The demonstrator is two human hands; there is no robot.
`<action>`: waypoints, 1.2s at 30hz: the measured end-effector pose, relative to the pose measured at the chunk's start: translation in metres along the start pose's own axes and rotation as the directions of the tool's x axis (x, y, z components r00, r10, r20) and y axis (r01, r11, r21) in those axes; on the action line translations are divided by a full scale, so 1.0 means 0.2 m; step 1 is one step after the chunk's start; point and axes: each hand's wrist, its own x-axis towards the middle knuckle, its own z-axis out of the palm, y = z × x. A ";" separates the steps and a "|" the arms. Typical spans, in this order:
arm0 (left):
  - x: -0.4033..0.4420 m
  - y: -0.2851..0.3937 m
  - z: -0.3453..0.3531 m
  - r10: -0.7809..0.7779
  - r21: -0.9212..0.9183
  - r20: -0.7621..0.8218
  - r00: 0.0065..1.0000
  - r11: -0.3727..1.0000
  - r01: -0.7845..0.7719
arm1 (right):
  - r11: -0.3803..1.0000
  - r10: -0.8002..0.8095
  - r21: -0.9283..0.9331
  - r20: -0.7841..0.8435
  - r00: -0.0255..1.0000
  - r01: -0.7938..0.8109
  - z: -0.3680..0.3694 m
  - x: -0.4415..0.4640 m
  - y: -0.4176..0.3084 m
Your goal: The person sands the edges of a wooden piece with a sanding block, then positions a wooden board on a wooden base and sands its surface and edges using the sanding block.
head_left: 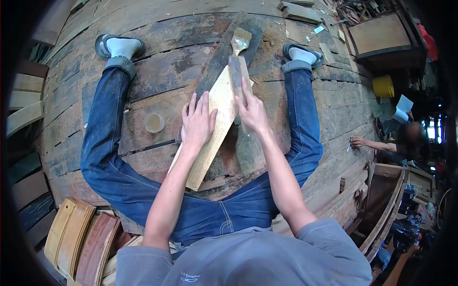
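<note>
A pale wooden board [217, 128] lies slanted between the person's legs, over a darker plank [214, 64]. My left hand [196, 120] rests flat on the board's left side, fingers spread. My right hand [253, 110] is wrapped round a long grey-brown block [235, 76] at the board's upper right edge; what kind of block it is cannot be made out. Just beyond the block's far end lies a brush [240, 40] with light bristles, on the dark plank.
A small round cup [154, 123] stands on the floor at left. Curved wood pieces [71, 233] are stacked at lower left. A yellow bucket [383, 86] and a wooden cabinet [381, 35] are at right, where another person's hand [360, 142] reaches in. Sawdust is scattered on the floorboards.
</note>
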 end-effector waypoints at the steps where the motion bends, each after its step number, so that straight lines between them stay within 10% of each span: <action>1: 0.00 0.00 0.00 0.006 0.004 -0.006 1.000 1.000 -0.006 | 1.000 0.016 -0.008 -0.006 1.000 -0.016 0.00 -0.05 -0.03; 19: 0.00 0.01 -0.01 0.008 -0.004 0.002 1.000 1.000 -0.008 | 0.998 0.069 0.000 0.010 0.998 -0.069 -0.04 -0.16 -0.06; 28: 0.01 0.00 0.00 0.019 -0.001 -0.014 1.000 1.000 -0.020 | 0.986 -0.166 -0.022 -0.092 0.982 0.165 0.04 -0.17 0.02; 33: 0.01 0.01 -0.01 0.031 0.001 -0.053 0.998 1.000 -0.031 | 0.999 0.032 0.015 0.084 0.996 -0.033 -0.07 -0.03 -0.13; 36: 0.01 0.01 0.01 0.024 0.039 -0.053 0.998 0.999 -0.022 | 0.989 -0.147 0.001 -0.098 0.984 0.148 0.09 -0.29 -0.03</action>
